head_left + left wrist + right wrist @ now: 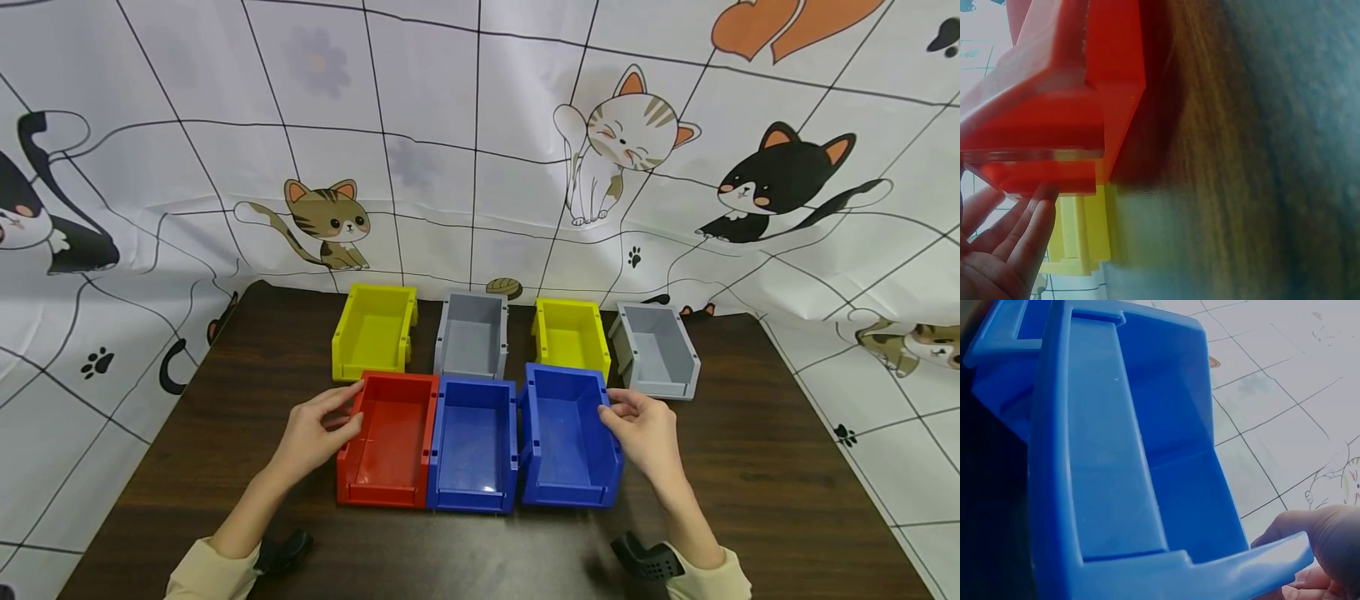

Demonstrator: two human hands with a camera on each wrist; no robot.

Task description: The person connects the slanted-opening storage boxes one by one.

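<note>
Taking the middle blue stacking bin [474, 437] as the clock's centre, the red stacking bin [392, 433] sits against it at nine o'clock, and the outer blue bin [566, 429] stands just beside it at three, slightly askew, with a narrow gap between. The hands are well apart: the left hand [321, 427] grips the red bin's outer wall, thumb inside the rim, and the right hand [648, 432] pinches the outer blue bin's far wall in the same way. Behind, a grey bin [472, 333] lies at twelve, with a yellow bin [572, 333] between one and two.

The likeliest trouble is misalignment: if the outer blue bin is pressed in at this angle, its side edge could catch on its neighbour instead of sitting flush. Uneven force from the two hands could skew the row across the table [765, 475]. With only the outer wall pinched, the blue bin might also twist, and its back edge could knock the yellow bin close behind.
</note>
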